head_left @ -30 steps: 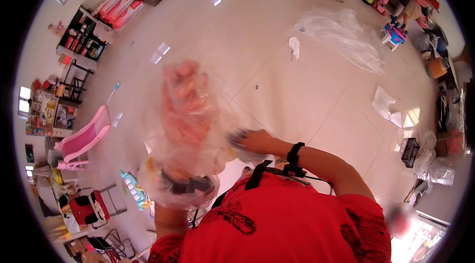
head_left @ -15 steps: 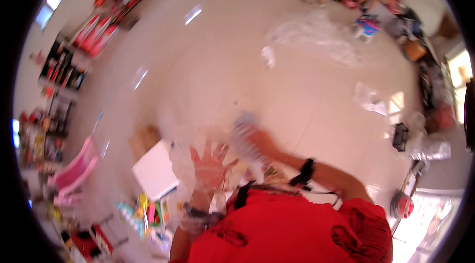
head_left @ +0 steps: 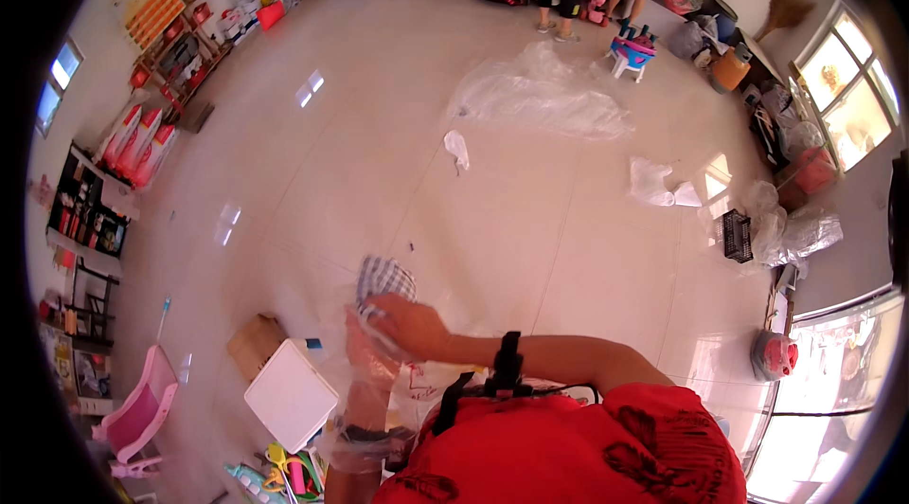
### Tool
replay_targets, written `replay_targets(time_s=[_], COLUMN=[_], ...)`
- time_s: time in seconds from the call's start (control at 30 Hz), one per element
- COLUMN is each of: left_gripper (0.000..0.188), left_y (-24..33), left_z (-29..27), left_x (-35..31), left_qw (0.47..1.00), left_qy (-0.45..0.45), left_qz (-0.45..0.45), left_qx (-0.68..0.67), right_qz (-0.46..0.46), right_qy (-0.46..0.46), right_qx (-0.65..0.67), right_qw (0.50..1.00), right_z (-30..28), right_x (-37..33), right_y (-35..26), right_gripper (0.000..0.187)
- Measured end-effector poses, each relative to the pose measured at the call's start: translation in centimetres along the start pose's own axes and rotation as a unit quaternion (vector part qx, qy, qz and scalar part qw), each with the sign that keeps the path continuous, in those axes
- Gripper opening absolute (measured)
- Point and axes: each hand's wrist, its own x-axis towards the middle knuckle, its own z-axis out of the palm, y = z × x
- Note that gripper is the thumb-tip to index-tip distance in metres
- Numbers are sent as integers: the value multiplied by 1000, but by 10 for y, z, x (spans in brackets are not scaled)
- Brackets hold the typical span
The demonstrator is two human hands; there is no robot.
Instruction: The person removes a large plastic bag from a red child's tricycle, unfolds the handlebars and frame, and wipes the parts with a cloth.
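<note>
Here the left hand (head_left: 363,357) is veiled by clear plastic (head_left: 358,453), its finger pose impossible to tell; by the right hand (head_left: 409,324), crossing over it, a checked cloth (head_left: 386,279) is gripped, near centre. Left, a pink slide (head_left: 133,419) is seen; right, a black crate (head_left: 736,237).
</note>
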Motion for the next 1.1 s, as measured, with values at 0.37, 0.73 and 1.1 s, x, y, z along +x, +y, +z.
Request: replay_targets(time_s=[0.37,0.73,1.1], left_gripper=[52,44,35], left_y=[11,37,58], left_z=[-19,-23,86], left_x=[-28,-27,-47], left_qw=[959,978,901], left_qy=[-207,-118,-433], left_qz=[148,96,-13], left_qx=[121,142,24], right_qz=[-70,300,87], right_qy=[-68,11,-267], right_qx=[-14,-106,-223], right_qw=[995,948,934], right_z=[-30,-122,-44], right_x=[-10,-86,-161], right_y=[27,185,179], right_gripper=[34,33,29])
